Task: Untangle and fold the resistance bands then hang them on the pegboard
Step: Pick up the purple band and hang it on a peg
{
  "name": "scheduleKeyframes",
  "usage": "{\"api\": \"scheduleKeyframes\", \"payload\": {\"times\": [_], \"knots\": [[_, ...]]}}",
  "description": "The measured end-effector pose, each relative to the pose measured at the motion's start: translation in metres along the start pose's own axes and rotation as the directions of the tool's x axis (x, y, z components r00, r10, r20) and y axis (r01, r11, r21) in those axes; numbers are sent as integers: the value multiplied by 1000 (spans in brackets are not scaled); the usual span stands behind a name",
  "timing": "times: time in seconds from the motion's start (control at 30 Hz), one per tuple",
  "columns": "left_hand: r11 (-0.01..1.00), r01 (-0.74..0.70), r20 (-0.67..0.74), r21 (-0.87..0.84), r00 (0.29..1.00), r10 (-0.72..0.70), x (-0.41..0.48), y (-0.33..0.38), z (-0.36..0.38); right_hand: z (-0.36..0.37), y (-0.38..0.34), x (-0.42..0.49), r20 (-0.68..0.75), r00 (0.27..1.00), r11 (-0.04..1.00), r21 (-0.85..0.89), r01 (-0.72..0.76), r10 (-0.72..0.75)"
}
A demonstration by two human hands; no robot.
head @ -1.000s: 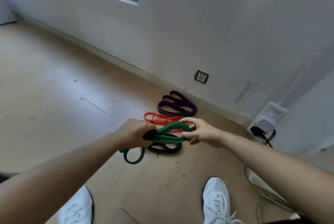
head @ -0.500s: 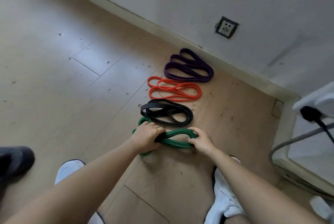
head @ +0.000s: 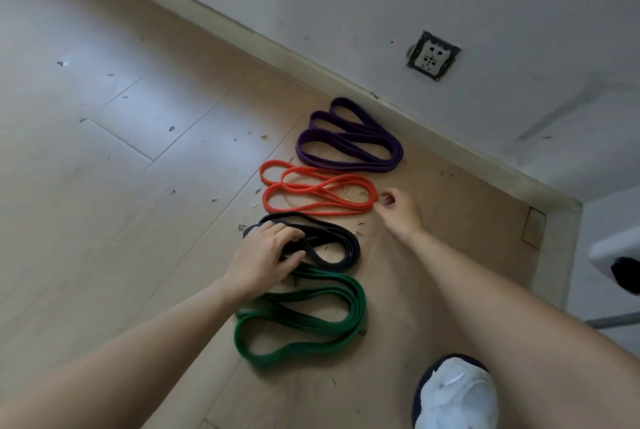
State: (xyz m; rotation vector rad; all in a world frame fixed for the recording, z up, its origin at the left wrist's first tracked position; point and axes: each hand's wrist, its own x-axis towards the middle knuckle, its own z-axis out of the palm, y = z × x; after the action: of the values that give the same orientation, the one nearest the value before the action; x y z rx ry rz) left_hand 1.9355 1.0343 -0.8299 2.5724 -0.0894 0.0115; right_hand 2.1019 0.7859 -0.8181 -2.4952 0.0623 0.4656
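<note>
- Gripping left end of black band [head: 350, 248] with left hand [head: 263, 258]
- Holding right hand [head: 396, 208], fingers curled, at right end of orange band [head: 320, 188]; grasp not discernible
- Lying folded in a row on floor [head: 121, 220]: purple band [head: 384, 151], orange, black, green band [head: 355, 304]

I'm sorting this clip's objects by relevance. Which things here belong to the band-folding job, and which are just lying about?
Job: purple band, orange band, black band, green band; left hand grips the black one; right hand at the orange band's end, grip unclear.
Just there: wall socket, white shoe, white box with black plug, flecks on the floor.
</note>
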Motion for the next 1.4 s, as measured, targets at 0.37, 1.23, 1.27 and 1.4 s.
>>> {"api": "scheduleKeyframes", "payload": {"times": [0.37, 1.23, 1.27, 1.4], "knots": [[968, 227, 80, -110, 972, -219, 8, 5, -19, -8, -15, 85, 336, 937, 874, -423, 238, -92], [999, -34, -259, -34, 966, 24, 74, 135, -242, -219, -246, -42, 145, 752, 737, -151, 659, -643], [998, -56, -292, -22, 955, 47, 72, 147, -257, -235, -252, -58, 153, 738, 727, -129, 674, -657], [993, -103, -372, -54, 925, 76, 61, 194, -306, -288, -263, -127, 162, 670, 668, -77, 740, -724]]}}
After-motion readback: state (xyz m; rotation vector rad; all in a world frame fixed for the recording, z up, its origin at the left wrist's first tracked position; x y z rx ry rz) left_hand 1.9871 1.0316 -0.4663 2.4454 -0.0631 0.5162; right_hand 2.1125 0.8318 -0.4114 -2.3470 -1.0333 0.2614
